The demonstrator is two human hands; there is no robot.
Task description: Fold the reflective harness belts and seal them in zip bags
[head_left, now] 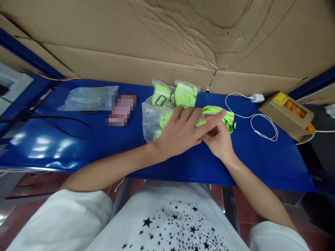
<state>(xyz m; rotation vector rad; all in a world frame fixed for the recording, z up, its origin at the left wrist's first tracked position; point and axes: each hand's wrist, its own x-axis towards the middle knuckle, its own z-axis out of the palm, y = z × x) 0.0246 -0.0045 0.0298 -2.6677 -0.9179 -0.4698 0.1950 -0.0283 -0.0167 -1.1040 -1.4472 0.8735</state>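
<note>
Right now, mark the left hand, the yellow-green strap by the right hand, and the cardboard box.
Left hand (180, 131): head view, on the back of the hand.
Yellow-green strap (230, 118): head view, near its visible right end.
Cardboard box (280, 113): head view, on a bare patch of its cardboard.

Green packets (185, 94), clear bag (89, 99) on blue table (261, 157)

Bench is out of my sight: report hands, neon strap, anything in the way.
Left hand and right hand together, grip hidden. Neon strap at right hand, partly covered. Plastic bag close beside left hand.
</note>
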